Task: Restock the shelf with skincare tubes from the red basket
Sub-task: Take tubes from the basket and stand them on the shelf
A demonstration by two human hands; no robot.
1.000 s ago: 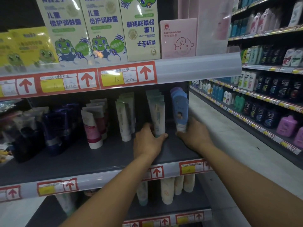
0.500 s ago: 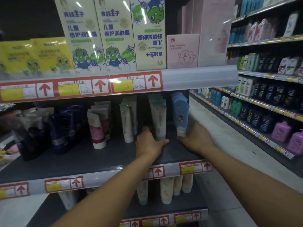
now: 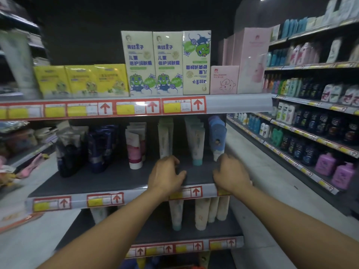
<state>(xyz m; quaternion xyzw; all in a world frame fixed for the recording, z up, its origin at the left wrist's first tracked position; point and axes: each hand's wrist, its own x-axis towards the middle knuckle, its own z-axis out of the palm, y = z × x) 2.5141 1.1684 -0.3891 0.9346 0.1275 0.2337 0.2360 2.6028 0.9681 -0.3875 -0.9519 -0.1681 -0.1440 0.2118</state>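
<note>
Both hands pulled back from tubes: left hand, right hand over shelf, grip loose, empty.

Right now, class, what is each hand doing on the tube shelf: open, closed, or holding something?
Left hand: open, fingers loosely curled, holding nothing.
Right hand: open, loosely curled, holding nothing.

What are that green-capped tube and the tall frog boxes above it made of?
Green-capped tube: probably soft plastic, a smooth pale body crimped flat at the top, with a hard-looking teal cap. Frog boxes: likely printed cardboard, with flat faces, sharp edges and a slight sheen.
</note>
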